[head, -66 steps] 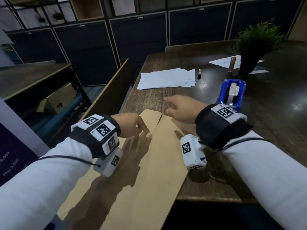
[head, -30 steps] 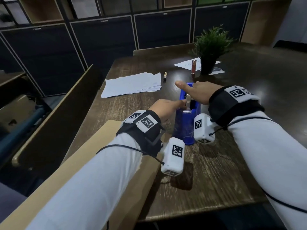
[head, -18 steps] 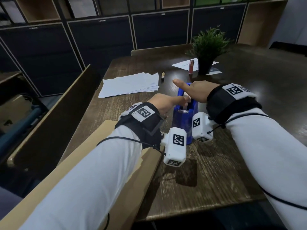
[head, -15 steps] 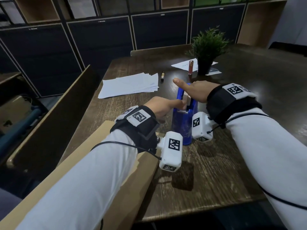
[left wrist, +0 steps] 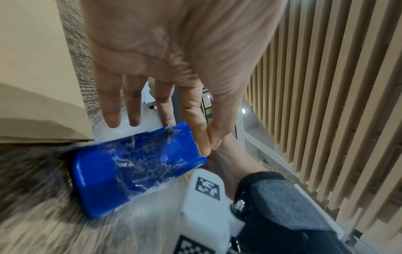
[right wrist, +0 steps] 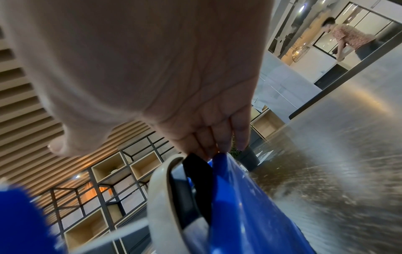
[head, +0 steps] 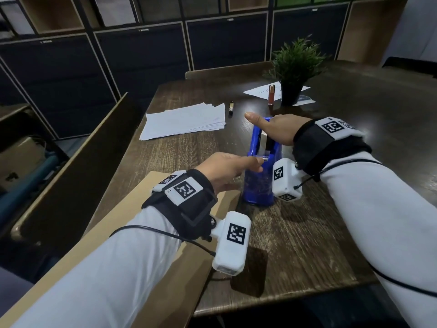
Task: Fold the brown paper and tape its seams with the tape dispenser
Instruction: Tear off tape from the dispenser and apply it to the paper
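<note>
The blue tape dispenser (head: 259,183) stands on the dark wooden table (head: 307,245), just right of the brown paper (head: 132,216). My right hand (head: 277,130) sits on top of it, fingers (right wrist: 217,144) hooked over the blue wall beside the tape roll (right wrist: 161,189), thumb sticking out free. My left hand (head: 259,162) pinches the clear tape end (head: 263,159) at the cutter between thumb and forefinger (left wrist: 206,146), the other fingers straight. The dispenser (left wrist: 130,168) and a fold of the paper (left wrist: 32,130) show in the left wrist view. My left forearm hides much of the paper.
A stack of white sheets (head: 184,120) lies behind the paper, with a marker (head: 231,107) beside it. A potted plant (head: 295,67), a reddish tube (head: 271,94) and a white sheet (head: 259,92) stand further back. A wooden partition (head: 82,162) runs along the left edge.
Both hands left the brown paper and went to the dispenser. Over the last second my left hand has drawn back toward me from the roll with the tape end; the right hand stayed on top.
</note>
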A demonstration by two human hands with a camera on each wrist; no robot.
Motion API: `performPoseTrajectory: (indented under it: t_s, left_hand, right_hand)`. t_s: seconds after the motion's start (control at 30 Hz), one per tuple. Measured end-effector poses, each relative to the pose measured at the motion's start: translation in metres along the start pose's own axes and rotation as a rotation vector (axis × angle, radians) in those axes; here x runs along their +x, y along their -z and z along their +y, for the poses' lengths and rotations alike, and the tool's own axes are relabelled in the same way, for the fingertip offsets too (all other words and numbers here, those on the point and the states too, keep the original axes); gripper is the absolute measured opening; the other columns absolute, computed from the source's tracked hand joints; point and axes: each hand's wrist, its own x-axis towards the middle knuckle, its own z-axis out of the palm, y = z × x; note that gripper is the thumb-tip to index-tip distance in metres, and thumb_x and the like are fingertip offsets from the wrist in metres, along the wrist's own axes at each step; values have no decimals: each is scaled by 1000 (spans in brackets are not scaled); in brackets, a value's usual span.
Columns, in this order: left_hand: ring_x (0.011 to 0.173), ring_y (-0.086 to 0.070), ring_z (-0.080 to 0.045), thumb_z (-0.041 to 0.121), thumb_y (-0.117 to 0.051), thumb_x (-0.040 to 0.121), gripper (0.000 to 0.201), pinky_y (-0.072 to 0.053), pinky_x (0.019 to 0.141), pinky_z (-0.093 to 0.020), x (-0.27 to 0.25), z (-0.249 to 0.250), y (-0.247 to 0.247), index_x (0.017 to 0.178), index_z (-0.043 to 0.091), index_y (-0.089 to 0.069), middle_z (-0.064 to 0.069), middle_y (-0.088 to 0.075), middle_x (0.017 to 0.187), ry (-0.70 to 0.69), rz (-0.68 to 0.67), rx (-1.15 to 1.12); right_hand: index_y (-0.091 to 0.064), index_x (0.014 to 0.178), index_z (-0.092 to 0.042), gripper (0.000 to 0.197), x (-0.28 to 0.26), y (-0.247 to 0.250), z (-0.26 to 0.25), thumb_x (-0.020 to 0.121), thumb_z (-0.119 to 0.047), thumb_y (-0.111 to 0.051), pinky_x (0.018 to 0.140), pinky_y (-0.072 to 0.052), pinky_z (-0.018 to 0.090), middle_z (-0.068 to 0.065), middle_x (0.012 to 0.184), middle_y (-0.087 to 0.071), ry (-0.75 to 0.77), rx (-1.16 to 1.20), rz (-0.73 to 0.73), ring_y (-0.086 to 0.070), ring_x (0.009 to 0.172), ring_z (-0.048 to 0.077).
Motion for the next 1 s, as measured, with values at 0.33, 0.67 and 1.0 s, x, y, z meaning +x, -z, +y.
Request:
performPoseTrajectory:
  t_s: [0.33, 0.67, 1.0]
  left_hand:
    - [72, -61, 1, 21, -69, 85, 18, -47, 63, -17, 1, -8, -4, 78, 5, -72, 5, -72, 92, -125, 26, 71]
    - [48, -56, 6, 19, -71, 84, 49, -43, 63, -24, 3, -3, 6, 37, 22, -58, 3, -71, 85, -234, -3, 298]
    - [115, -50, -2, 26, -74, 80, 30, -38, 104, -38, -9, 10, 13, 52, 22, -63, 14, -64, 94, -200, -106, 644]
  right_hand:
    - [-58, 124, -2, 103, 1, -1, -1, 81, -79, -4, 98, -38, 36, 21, 136, -52, -4, -29, -2, -52, 121, 31]
    - [-56, 128, -2, 106, 1, -3, 1, 80, -79, -2, 101, -37, 38, 22, 137, -51, -11, -53, -12, -50, 124, 31]
    - [-53, 132, -1, 104, -5, -2, 0, 82, -79, -5, 104, -36, 39, 21, 140, -48, -23, -19, -23, -48, 128, 31]
